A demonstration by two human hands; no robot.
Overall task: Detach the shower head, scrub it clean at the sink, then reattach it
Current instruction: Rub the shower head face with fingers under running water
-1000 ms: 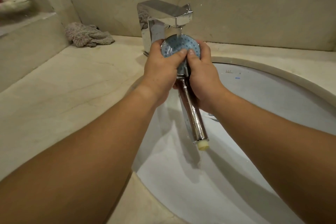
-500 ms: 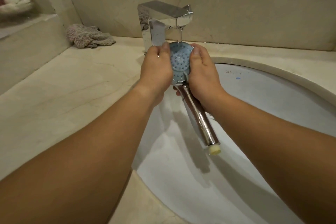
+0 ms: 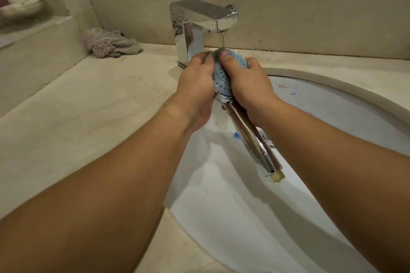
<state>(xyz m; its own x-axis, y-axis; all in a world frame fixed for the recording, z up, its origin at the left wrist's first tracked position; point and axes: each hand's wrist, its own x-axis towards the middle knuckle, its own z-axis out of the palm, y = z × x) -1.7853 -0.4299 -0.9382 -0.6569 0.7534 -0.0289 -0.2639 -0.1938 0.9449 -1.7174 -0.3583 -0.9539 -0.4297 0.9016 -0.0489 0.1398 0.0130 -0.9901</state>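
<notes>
2-hand grip on shower head (image 3: 222,77)

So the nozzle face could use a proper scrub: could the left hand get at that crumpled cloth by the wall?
Probably yes, once it lets go. The left hand grips the shower head; bare counter lies between it and the cloth, nothing blocking.

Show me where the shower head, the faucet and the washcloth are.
shower head (image 3: 221,77): head view, blue nozzle face.
faucet (image 3: 204,12): head view, top of spout.
washcloth (image 3: 108,43): head view, middle of crumpled cloth.
</notes>
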